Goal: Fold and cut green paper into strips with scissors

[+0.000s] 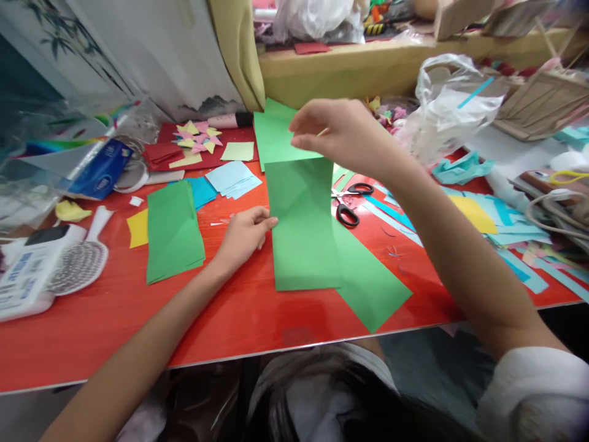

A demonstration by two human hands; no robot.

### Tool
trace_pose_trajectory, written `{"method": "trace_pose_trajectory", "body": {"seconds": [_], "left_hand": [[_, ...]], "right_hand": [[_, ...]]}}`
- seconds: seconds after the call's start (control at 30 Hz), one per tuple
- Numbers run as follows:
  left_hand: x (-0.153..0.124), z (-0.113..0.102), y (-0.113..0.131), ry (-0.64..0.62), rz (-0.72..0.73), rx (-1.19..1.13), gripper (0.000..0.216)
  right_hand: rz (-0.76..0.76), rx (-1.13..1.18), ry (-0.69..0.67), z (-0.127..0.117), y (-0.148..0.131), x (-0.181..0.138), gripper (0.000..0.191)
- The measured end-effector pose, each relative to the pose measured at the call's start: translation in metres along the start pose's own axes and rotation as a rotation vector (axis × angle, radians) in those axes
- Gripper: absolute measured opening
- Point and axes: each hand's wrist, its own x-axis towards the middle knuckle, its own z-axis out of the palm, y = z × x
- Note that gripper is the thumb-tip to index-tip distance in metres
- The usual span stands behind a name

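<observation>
A long green paper sheet (pixel 304 227) lies on the red table (pixel 115 319), folded so its far end stands up. My right hand (pixel 340 132) pinches that raised far end, fingers closed on it. My left hand (pixel 243 236) rests on the table with its curled fingertips pressing the sheet's left edge. A second green strip (pixel 372 282) lies slanted under the sheet to the right. Another folded green sheet (pixel 173 230) lies to the left of my left hand.
Black-handled scissors (pixel 350 202) lie just right of the sheet. Light blue sheets (pixel 232 178), yellow paper (pixel 138 228) and small folded pink and yellow pieces (pixel 199 136) lie behind. A calculator (pixel 27 270), a hairbrush (pixel 78 264) and a plastic bag (pixel 448 107) crowd the sides.
</observation>
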Motion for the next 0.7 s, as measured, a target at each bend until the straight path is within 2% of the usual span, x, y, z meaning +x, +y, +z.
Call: {"method": "trace_pose_trajectory", "body": {"seconds": [0.07, 0.17, 0.3, 0.4, 0.47, 0.57, 0.7], "left_hand": [[0.005, -0.004, -0.005, 0.115, 0.025, -0.010, 0.015], [0.014, -0.007, -0.016, 0.289, 0.052, -0.123, 0.011], [0.021, -0.007, -0.023, 0.440, 0.078, -0.245, 0.008], [0.024, -0.010, -0.023, 0.536, 0.053, -0.388, 0.005], [0.024, -0.012, -0.023, 0.583, 0.035, -0.490, 0.007], [0.024, -0.014, -0.022, 0.619, 0.026, -0.583, 0.012], [0.022, -0.014, -0.020, 0.625, 0.053, -0.595, 0.012]], "right_hand": [[-0.007, -0.049, 0.003, -0.005, -0.002, -0.011, 0.013], [0.016, -0.196, -0.171, -0.002, -0.001, -0.048, 0.014], [0.089, -0.413, -0.256, 0.011, 0.004, -0.115, 0.033], [0.148, -0.540, -0.316, 0.018, 0.009, -0.153, 0.046], [0.226, -0.566, -0.291, 0.020, 0.013, -0.166, 0.051], [0.369, -0.484, -0.269, 0.022, 0.019, -0.172, 0.050], [0.451, -0.316, -0.326, 0.020, 0.026, -0.172, 0.043]]}}
